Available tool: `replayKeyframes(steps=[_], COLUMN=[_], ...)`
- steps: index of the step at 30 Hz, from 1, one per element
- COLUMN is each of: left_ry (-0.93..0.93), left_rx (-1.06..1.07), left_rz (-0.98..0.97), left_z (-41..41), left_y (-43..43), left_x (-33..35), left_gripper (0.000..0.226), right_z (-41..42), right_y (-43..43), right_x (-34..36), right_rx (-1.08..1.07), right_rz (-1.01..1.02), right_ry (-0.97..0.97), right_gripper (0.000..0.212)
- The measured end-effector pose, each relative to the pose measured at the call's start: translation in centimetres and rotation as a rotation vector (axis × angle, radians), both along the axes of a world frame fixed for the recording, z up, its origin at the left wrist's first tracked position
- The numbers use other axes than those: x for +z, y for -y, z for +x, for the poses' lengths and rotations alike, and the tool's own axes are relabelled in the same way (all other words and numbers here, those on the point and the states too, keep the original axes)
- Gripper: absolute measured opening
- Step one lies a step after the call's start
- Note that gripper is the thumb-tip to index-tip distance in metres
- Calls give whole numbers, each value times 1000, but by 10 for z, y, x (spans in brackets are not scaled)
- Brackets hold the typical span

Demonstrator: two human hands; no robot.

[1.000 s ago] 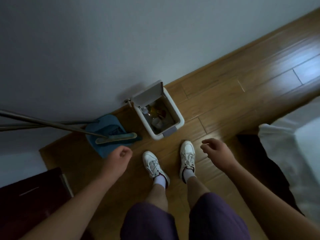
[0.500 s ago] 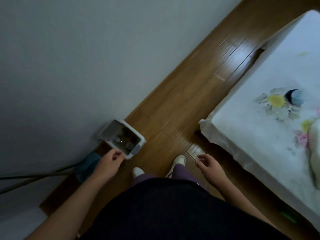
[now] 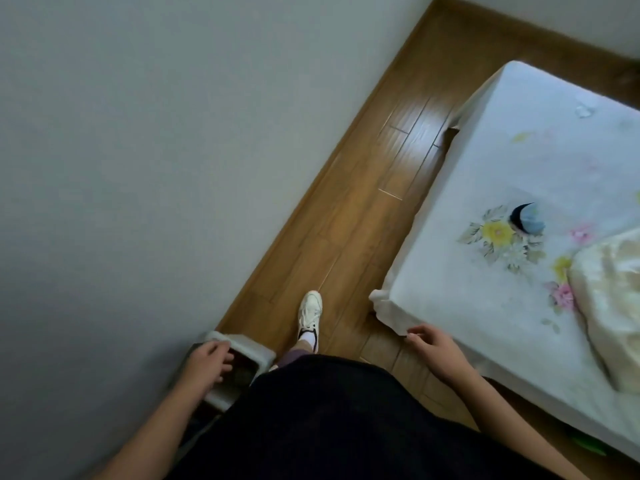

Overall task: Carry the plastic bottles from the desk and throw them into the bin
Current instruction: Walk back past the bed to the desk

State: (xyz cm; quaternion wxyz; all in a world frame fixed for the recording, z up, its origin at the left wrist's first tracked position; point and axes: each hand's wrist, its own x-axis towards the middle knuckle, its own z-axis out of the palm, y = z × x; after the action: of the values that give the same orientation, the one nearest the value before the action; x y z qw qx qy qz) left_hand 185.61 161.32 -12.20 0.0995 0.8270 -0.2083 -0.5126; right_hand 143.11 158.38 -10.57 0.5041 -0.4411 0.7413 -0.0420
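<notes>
Your left hand [image 3: 207, 362] hangs with fingers [image 3: 225, 355] loosely curled, empty, the bin [image 3: 254, 346] beneath them; right hand [image 3: 434, 348] likewise. No bottle discernible. Expect light, crushable, slick plastic: grip mid-body.

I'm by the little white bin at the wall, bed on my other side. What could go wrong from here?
1. The small white plastic bin stands open beside your leg on the narrow wooden floor; a step with the white sneaker could tip it and spill what's inside.
2. Your left hand hangs over its rim and might knock it.
3. The white floral bed sheet droops at the corner by your right hand; it may snag.
</notes>
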Motion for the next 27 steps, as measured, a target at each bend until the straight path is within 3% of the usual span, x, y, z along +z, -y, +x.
replayKeyframes(steps=[10, 15, 20, 27], left_ry=[-37, -55, -18, 4], left_rx=[-437, -611, -606, -450], left_rz=[-63, -94, -76, -99], left_z=[-66, -112, -144, -185], left_y=[246, 367, 457, 549], left_x=[7, 14, 6, 11], left_gripper=[22, 22, 22, 22], right_z=[-19, -43, -76, -141], right_y=[76, 114, 190, 383], right_x=[-4, -22, -37, -21], right_rx=[-407, -584, -691, -487], right_rz=[46, 142, 192, 101], right_ry=[-32, 38, 91, 85], right_gripper=[6, 12, 12, 13])
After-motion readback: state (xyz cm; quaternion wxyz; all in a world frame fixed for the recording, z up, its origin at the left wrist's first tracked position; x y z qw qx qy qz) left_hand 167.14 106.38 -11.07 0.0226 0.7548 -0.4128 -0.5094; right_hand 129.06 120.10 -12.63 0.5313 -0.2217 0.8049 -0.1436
